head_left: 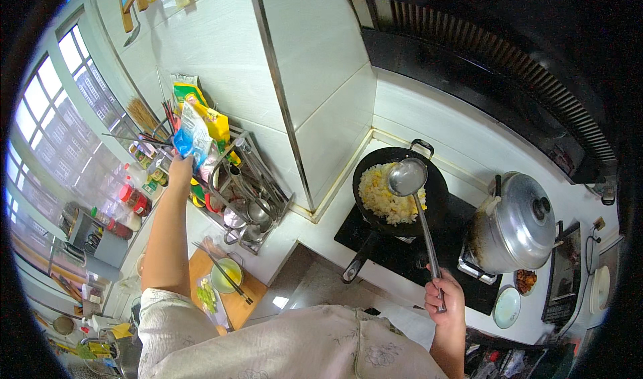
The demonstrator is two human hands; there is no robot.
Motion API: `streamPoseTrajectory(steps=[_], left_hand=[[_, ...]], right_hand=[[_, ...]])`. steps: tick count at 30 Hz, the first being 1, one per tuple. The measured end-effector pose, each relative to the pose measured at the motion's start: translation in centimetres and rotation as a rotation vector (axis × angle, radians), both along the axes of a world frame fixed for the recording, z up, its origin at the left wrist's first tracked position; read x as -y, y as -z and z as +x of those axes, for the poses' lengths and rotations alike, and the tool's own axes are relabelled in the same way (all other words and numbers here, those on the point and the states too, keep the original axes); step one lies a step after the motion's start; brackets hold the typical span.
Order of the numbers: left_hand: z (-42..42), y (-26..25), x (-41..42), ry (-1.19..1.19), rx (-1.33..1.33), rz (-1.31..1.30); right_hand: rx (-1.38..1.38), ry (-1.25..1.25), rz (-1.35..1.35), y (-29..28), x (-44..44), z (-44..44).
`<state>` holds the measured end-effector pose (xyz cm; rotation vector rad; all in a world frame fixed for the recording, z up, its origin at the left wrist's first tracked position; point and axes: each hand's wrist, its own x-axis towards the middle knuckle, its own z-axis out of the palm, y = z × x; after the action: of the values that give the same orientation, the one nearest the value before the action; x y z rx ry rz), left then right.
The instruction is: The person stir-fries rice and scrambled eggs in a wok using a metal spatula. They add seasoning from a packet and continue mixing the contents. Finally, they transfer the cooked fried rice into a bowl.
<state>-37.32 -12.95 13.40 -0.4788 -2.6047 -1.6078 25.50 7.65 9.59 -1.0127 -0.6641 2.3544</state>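
My right hand (pixel 445 296) grips the handle of a metal ladle (pixel 407 177), its bowl over the rice with egg (pixel 384 198) in a black wok (pixel 436 190) on the stove. My left hand (pixel 182 164) reaches to the seasoning rack and touches a blue and white plastic packet (pixel 193 134); its fingers are mostly hidden, so its grasp is unclear. Yellow and green packets (pixel 213 123) stand beside it. Near my left forearm, a green bowl (pixel 226 275) with chopsticks across it and chopped greens on a knife blade (pixel 207 296) rest on a wooden cutting board (pixel 251 306).
A large aluminium pot (pixel 517 223) stands right of the wok on the black stove (pixel 402 258). Farther right are a pale plate (pixel 507 307) and a dish of brown food (pixel 525 281). Jars (pixel 134 200) line the windowsill; a metal rack (pixel 251 208) holds utensils.
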Motion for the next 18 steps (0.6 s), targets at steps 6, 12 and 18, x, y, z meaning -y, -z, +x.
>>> streamPoseTrajectory(steps=[6,12,18], left_hand=[[4.8,-3.6,0.3,0.097,0.369,0.153],[-1.5,-2.2,5.7,0.085,0.522,0.745],[-6.4,-3.3,5.6,0.139,0.591,0.766]], right_hand=[[0.025,0.014,0.016,-0.8,0.7,-1.4],[0.066,0.020,0.057,-0.9,1.0,-2.1],[0.101,0.042,0.063,-1.0,1.7,-2.8]])
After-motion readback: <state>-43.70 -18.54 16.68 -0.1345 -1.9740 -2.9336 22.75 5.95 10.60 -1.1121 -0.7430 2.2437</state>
